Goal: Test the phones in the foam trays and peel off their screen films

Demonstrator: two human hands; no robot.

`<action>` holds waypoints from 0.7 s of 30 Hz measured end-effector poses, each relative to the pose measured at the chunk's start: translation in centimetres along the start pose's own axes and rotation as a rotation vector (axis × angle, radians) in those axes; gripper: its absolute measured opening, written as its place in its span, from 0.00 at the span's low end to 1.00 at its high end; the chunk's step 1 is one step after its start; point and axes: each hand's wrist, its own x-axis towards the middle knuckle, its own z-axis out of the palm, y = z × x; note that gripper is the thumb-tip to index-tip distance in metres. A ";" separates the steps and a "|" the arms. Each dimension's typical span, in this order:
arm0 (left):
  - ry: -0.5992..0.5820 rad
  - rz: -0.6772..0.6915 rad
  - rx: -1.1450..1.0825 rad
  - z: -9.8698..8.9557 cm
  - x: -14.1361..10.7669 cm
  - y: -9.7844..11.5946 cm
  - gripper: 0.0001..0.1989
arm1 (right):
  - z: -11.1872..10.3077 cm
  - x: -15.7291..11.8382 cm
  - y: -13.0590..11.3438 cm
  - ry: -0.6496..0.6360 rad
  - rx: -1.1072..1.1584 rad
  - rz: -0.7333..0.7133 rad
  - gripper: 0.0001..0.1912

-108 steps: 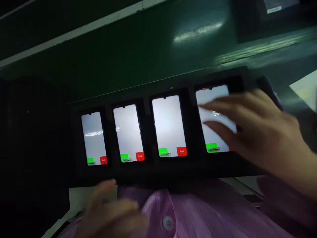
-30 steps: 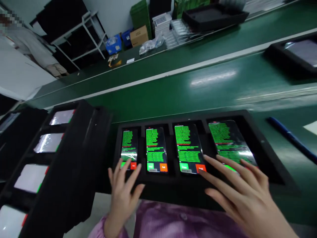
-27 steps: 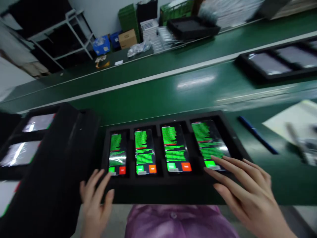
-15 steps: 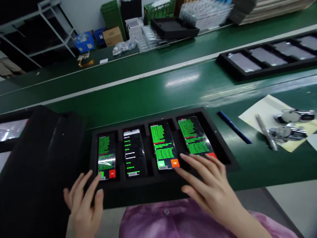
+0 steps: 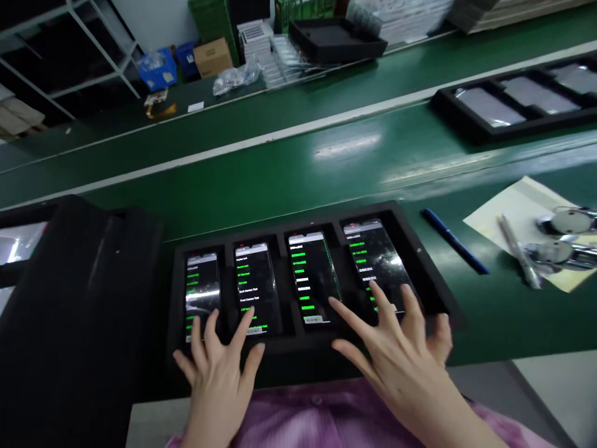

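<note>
Several smartphones lie face up in the slots of a black foam tray (image 5: 298, 343). Their lit screens list lines of green and white text on black. My left hand (image 5: 219, 367) is spread over the near ends of the leftmost phone (image 5: 203, 283) and the second phone (image 5: 254, 280), its index fingertip at the second screen. My right hand (image 5: 396, 348) has its fingers spread, the index fingertip by the lower right of the third phone (image 5: 312, 274) and other fingers over the rightmost phone (image 5: 373, 249). Whether the fingertips touch the glass I cannot tell. Neither hand holds anything.
A blue pen (image 5: 454, 241) lies right of the tray, near yellowish paper (image 5: 494, 199) with a light pen (image 5: 518, 252) and shiny metal items (image 5: 555, 255). Another tray of phones (image 5: 489, 130) sits at the back right. Black foam (image 5: 84, 298) stands at left.
My left hand has moved right, onto the two left phones. My right hand has spread its fingers over the right phones. Dense green text and coloured buttons on three screens have given way to lists.
</note>
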 end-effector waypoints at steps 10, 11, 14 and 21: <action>-0.020 -0.003 -0.126 -2.7 9.6 -0.5 0.25 | 0.8 7.7 2.6 -0.011 0.104 0.065 0.25; 0.048 0.017 -0.145 -2.9 8.9 -1.3 0.26 | 0.2 7.1 3.7 0.041 0.159 0.037 0.24; 0.336 0.025 -0.222 -3.1 5.7 -4.4 0.27 | -1.4 4.5 6.9 0.189 0.304 -0.034 0.19; 0.467 -0.112 -0.307 0.0 2.4 -8.5 0.24 | 0.0 1.3 10.1 0.106 0.271 -0.086 0.19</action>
